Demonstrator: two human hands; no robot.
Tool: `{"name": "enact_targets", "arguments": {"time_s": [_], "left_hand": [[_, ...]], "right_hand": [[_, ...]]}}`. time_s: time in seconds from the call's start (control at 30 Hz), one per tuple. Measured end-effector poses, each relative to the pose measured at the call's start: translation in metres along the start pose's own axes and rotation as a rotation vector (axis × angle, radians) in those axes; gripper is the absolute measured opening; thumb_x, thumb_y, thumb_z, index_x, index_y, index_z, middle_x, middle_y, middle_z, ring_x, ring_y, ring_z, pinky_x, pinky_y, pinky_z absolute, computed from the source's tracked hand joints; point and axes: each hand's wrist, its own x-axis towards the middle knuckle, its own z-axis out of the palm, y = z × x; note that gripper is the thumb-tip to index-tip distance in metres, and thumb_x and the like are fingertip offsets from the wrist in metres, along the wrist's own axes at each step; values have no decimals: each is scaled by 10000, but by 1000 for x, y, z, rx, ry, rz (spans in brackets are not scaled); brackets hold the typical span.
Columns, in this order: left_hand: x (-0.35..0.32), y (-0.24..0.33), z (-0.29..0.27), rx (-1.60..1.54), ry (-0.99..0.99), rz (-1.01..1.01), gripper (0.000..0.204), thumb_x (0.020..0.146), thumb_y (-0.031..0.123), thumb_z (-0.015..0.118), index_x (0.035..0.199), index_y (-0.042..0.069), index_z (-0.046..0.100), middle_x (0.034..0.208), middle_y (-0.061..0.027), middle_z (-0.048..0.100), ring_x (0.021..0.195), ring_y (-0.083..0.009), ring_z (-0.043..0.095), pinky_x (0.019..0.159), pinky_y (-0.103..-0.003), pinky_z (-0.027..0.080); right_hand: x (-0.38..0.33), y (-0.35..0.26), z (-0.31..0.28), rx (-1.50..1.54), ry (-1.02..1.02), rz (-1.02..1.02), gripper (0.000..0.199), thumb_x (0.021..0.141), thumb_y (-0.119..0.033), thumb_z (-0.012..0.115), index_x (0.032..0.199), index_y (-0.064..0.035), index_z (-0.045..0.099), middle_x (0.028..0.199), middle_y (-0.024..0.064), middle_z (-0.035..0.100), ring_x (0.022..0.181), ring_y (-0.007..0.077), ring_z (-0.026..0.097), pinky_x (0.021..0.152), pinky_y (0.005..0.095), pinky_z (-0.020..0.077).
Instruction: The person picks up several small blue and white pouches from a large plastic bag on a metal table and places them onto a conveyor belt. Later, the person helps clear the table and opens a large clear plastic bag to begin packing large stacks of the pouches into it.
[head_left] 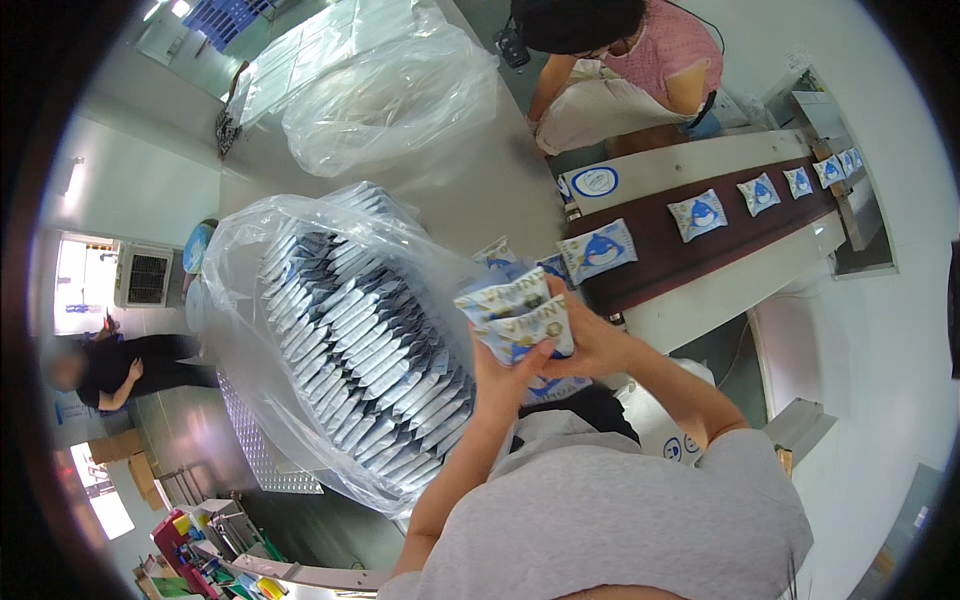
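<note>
At 9 o'clock from the hands, a clear, wrinkled plastic bag (240,300) holds crammed rows of pillow-shaped packets (360,340), too many to count; one crumpled bag (390,95) lies at 11. At 2 o'clock, a dark belt (655,252) carries at least six glossy packets (697,215). The left hand (510,378) and right hand (597,335), fingers curled, grip at least two held packets (520,325) between them.
</note>
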Motion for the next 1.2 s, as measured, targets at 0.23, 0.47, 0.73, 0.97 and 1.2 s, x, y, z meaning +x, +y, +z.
{"name": "enact_targets", "arguments": {"time_s": [0.23,0.47,0.73,0.97,1.2], "left_hand": [[-9,-8,-42,-690,-15,-320,784,766,584,613,1320,68,412,1235,-127,522,1128,-281,517,958,-422,435],[-7,-13,-60,-1255,-352,-253,699,739,532,643,1231,59,497,1208,-143,457,1112,-288,446,976,-412,384],[-25,-16,-82,-681,28,-134,735,654,268,809,1242,25,440,1168,-77,556,1080,-211,549,908,-357,466],[-38,32,-114,-322,307,388,1254,603,396,856,1449,60,-6,1296,-110,402,1168,-218,446,977,-347,385],[-52,15,-146,-207,549,383,908,673,413,817,1292,-18,312,1122,-85,527,1008,-170,527,873,-304,440]], "right_hand": [[19,147,-202,-1395,82,390,643,698,-221,733,1266,-109,454,1264,93,502,1195,305,455,981,476,368],[5,159,-198,-1339,73,413,556,711,-336,728,1163,-87,520,1191,130,504,1141,332,463,872,485,423],[64,-30,60,-183,76,75,657,934,-438,468,1329,62,308,1202,245,489,1150,350,479,951,408,369],[90,-66,131,-150,-146,-434,1163,690,-575,717,1432,36,61,1399,218,308,1308,322,315,1071,384,240],[105,-60,183,-1,-94,-433,871,750,-538,671,1256,62,294,1113,226,480,1024,373,510,879,404,404]]}}
